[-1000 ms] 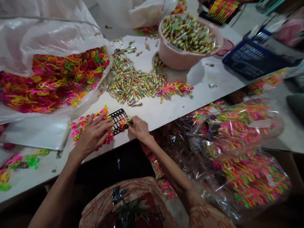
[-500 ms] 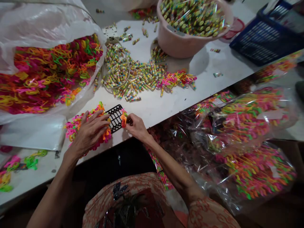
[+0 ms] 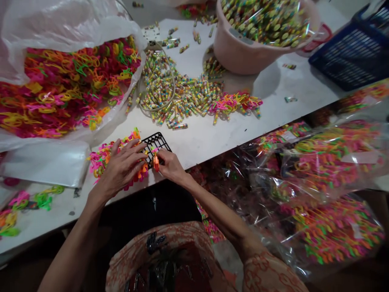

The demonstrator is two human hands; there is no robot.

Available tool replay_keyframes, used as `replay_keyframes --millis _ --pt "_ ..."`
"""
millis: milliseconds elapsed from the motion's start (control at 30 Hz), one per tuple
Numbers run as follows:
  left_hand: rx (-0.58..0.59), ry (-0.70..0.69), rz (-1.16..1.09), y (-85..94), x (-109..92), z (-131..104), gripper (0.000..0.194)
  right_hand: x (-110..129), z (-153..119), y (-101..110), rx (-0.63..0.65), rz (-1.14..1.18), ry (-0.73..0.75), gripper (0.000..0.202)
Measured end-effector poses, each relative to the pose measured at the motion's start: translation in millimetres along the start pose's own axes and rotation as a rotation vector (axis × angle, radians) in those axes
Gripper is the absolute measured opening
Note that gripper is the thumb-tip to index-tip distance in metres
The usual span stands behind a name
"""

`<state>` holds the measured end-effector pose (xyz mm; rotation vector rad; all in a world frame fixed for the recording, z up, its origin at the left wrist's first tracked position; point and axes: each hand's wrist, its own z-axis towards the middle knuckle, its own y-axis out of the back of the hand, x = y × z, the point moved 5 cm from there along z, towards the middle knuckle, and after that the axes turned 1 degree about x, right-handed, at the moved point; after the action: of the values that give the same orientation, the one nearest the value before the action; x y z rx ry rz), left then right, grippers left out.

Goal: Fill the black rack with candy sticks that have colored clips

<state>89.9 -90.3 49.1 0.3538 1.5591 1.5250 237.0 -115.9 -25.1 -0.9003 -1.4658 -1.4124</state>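
The single view comes from a camera worn on the person's head, looking forward and steeply down past the patterned shirt (image 3: 176,231) at the bottom edge. It sits near enough to show the left hand (image 3: 121,164) and right hand (image 3: 170,165) whole, left of centre, while the white table (image 3: 209,140) slants across and the top edge crops the pink basin (image 3: 243,56).

Black rack (image 3: 158,140) — part-hidden under right fingers (image 3: 165,157), pink basin (image 3: 240,61) cropped above, blue basket (image 3: 349,52) cropped right
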Motion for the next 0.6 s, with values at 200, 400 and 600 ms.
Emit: replay_keyframes --millis 200,400,600 --pt "0.018 0.009 0.006 -0.4 -2 0 0.024 3 6 -6 0.08 -0.109 0.048 0.018" --pt "0.059 0.02 0.076 -1.6 -4 -1 0.033 18 1 -12 0.232 -0.467 0.015 0.017" --pt "0.137 -0.06 0.203 -5.2 -11 0 0.042 22 5 -13 0.264 -0.497 -0.01 0.027"
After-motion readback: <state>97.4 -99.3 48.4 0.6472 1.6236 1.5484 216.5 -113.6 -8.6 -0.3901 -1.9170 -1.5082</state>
